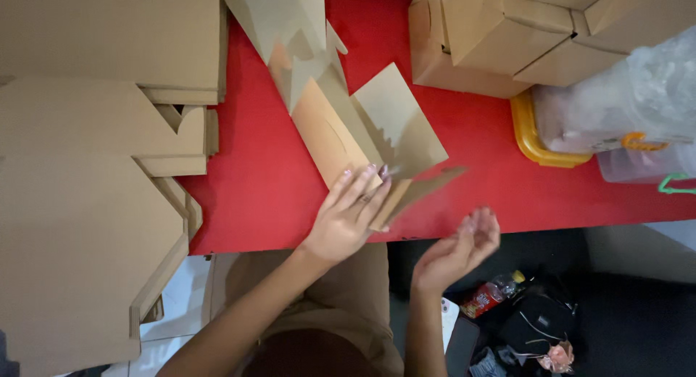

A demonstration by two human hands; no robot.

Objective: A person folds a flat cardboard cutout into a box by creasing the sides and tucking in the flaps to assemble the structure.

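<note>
Left hand [348, 216] spread flat, pressing a half-folded cardboard box blank [362, 134] on the red tabletop [261, 181]; right hand [458, 252] open, blurred, off the edge; folded boxes [507, 36] stacked behind, flat blanks [87, 167] left.

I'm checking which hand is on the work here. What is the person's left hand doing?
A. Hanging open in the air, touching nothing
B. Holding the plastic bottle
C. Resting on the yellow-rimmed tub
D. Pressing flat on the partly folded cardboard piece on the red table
D: the left hand lies with fingers spread on the partly folded cardboard piece on the red table, while the right hand is off it, blurred, beyond the table edge.
</note>
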